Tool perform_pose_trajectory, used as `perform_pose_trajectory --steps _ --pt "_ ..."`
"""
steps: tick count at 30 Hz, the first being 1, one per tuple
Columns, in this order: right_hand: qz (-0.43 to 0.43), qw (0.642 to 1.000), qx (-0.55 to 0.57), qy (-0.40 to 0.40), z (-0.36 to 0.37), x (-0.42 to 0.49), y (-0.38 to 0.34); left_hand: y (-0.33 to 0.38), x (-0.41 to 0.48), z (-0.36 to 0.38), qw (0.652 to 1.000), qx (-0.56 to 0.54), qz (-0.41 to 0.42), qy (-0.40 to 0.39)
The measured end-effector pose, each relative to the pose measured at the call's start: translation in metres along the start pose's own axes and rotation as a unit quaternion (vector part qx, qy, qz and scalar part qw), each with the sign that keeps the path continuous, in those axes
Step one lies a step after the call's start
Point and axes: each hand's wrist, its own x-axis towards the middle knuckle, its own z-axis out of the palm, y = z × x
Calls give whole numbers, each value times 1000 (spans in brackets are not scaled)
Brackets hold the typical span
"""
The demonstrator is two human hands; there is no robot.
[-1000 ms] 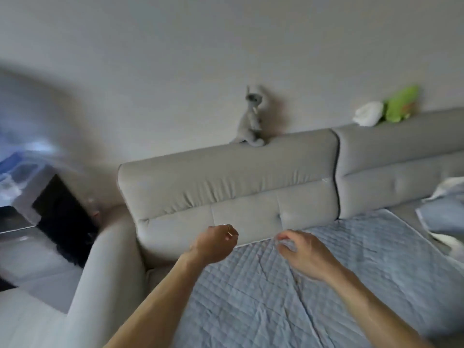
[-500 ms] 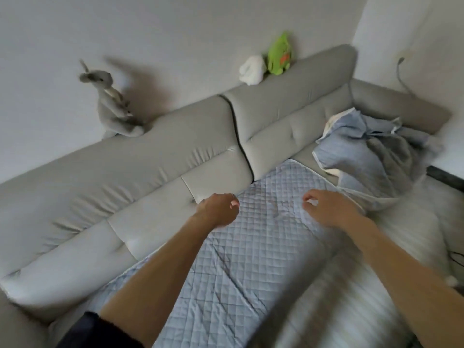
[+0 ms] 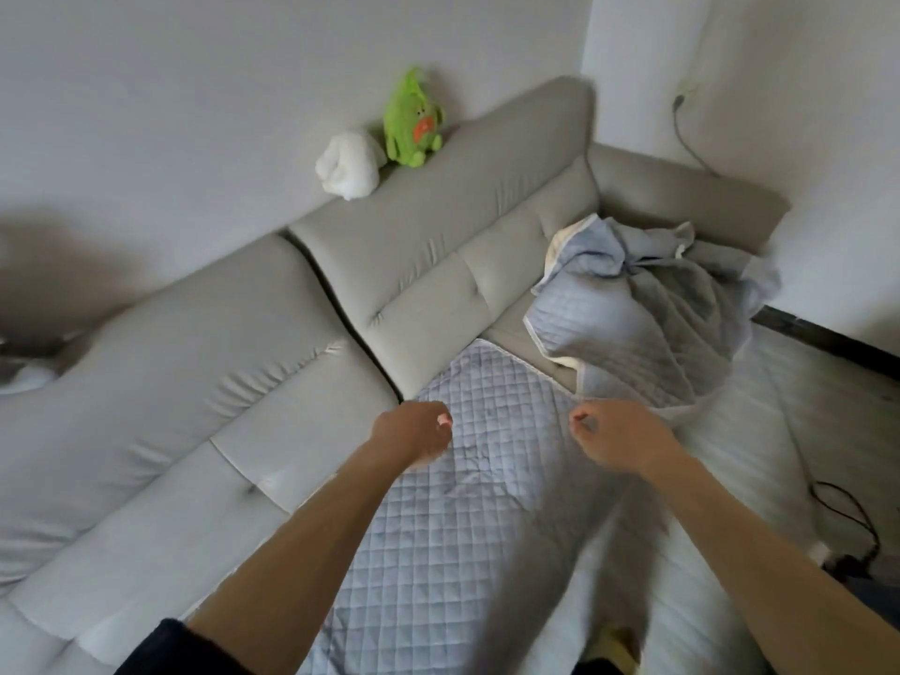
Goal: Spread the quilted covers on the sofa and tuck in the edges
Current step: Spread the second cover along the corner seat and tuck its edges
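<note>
A light blue quilted cover (image 3: 462,528) lies spread flat on the seat of the grey sofa (image 3: 428,265). A second quilted cover (image 3: 643,324) sits crumpled in a heap on the seat at the sofa's right corner. My left hand (image 3: 414,433) hovers over the spread cover near the backrest, its fingers curled into a fist with nothing in it. My right hand (image 3: 618,438) hangs just short of the crumpled heap's near edge, fingers curled in and holding nothing.
A green plush toy (image 3: 413,120) and a white plush toy (image 3: 348,164) sit on top of the backrest by the wall. A black cable (image 3: 847,523) lies on the pale floor (image 3: 803,406) to the right. Another cable (image 3: 682,119) hangs down the corner wall.
My view has swung right along the sofa, from the left armrest to the corner with the crumpled cover. My right hand has let go of the spread cover's edge; both hands moved right.
</note>
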Motion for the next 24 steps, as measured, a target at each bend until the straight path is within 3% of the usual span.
perform_pose_trajectory --steps 8,14,20,24 --pt "-37 999 28 21 -87 135 145 141 144 -32 994 -78 -81 13" --pt "-58 998 8 -23 -159 231 233 246 240 -62 991 -113 -68 28" --pt "-77 996 17 -33 -205 331 294 307 346 -80 995 -81 -55 14" --pt "-92 995 7 -29 -233 408 337 341 429 -84 989 -119 -91 12"
